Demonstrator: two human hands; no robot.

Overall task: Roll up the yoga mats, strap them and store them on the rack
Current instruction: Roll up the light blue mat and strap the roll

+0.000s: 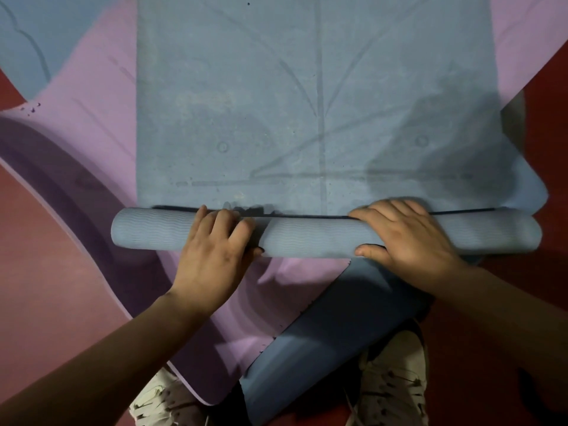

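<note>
Left hand (215,253) and right hand (405,238) each curl around the started roll of a blue yoga mat (307,238) — most of it lies flat beyond them. A pink yoga mat (101,124) underneath is unrolled; strapping and racking remain.

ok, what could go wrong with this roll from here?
1. The blue roll juts past the flat part's left edge, so it may telescope.
2. The left hand and right hand hold it near the middle; the ends could loosen.
3. The pink mat underneath lies askew and might drag or bunch.
</note>
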